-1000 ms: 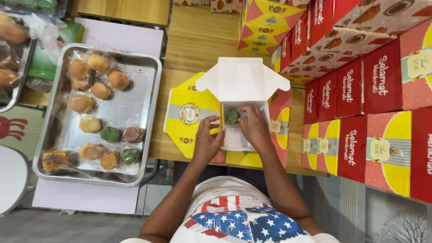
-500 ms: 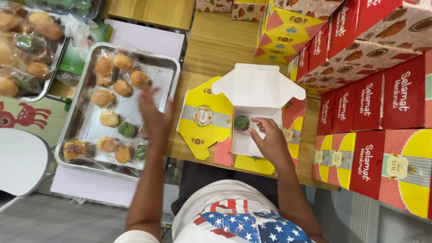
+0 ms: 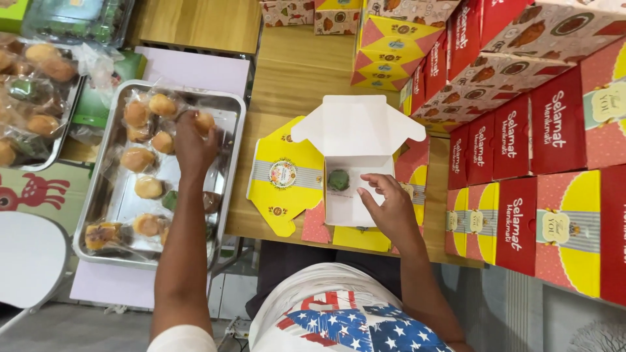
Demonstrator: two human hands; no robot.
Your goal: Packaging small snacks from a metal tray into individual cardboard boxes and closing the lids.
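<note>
An open yellow-and-red carton with a white inside (image 3: 357,133) lies on the wooden table in front of me. One green wrapped pastry (image 3: 338,180) sits in its upper left corner. My right hand (image 3: 386,207) rests on the carton's right rim, fingers spread over the white floor and holding nothing. My left hand (image 3: 192,142) reaches out over the steel tray (image 3: 229,130) at the left. Its fingers curl around a wrapped orange bun (image 3: 205,122) near the tray's far right corner.
The tray holds several wrapped buns, brown, pale and green. A second tray of wrapped buns (image 3: 32,72) stands at the far left. Closed red-and-yellow cartons (image 3: 521,143) are stacked along the right and back. A white chair seat (image 3: 26,254) is at the lower left.
My left hand left the carton, swung left across the tray and reached the orange bun at its far side. My right hand stayed at the carton's right rim.
</note>
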